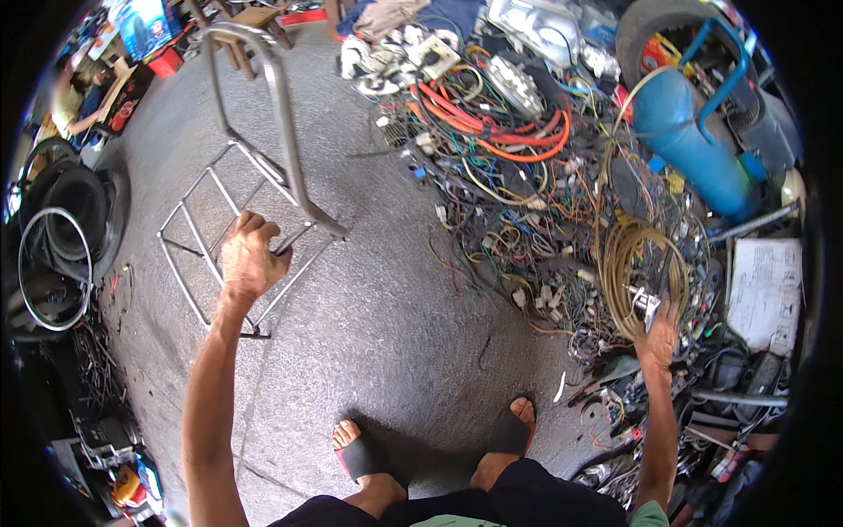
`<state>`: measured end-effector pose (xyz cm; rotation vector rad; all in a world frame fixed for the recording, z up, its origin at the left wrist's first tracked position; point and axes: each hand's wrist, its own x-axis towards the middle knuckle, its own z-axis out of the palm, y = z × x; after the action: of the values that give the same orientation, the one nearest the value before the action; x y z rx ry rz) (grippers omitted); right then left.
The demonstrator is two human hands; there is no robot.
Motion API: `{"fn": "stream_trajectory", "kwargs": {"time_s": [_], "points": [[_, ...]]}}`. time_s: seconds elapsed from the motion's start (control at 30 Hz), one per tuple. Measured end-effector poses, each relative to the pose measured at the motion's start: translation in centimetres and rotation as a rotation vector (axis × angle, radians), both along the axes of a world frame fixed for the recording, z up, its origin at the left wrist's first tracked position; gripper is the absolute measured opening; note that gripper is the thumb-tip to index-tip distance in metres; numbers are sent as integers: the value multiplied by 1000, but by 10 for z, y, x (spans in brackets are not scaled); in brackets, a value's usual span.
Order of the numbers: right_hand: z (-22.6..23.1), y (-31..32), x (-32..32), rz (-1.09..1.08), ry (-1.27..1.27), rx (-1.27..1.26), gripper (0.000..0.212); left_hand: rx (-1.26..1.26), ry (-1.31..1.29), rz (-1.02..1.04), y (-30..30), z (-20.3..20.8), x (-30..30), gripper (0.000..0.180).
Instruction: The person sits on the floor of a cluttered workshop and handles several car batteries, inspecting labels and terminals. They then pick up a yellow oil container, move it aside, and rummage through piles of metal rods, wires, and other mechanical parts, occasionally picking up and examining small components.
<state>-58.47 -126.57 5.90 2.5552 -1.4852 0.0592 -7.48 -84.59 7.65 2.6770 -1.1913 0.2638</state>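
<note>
My left hand [252, 255] is closed round a bar of a grey metal tube frame [180, 255], left of the middle. The frame has a ladder-like lower part of thin bars and a tall bent tube rising at its far end. Over at the right, my right hand [659, 341] reaches to a silver metal tool [645, 303], which sits between thumb and fingers. A coil of yellowish hose [615, 263] lies right beside that tool. Part of the tool is hidden by the hand.
A heap of tangled wires [527, 206] with an orange cable [492, 145] spreads across the right side. Beyond it lies a blue tank [685, 132]. Tyres [75, 206] and a wheel rim [54, 268] stand at the left. A wooden stool [250, 26] and a person [75, 105] are far back.
</note>
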Motion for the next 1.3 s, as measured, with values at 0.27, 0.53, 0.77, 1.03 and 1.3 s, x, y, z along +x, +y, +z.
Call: {"fn": "stream_trajectory", "kwargs": {"time_s": [0.27,0.53,0.77,1.03,1.3], "points": [[103,131,218,820,-135,86,42,-56,-138,-77,20,14,-3,46],[137,305,378,1611,51,56,26,-455,239,29,182,-36,-204,34],[129,452,455,1894,115,35,31,-491,582,891,313,-85,-361,34],[84,519,557,1864,234,7,36,-1014,587,1196,312,-9,-312,40],[42,510,680,1413,186,48,35,-1070,296,1128,320,134,-252,36]]}}
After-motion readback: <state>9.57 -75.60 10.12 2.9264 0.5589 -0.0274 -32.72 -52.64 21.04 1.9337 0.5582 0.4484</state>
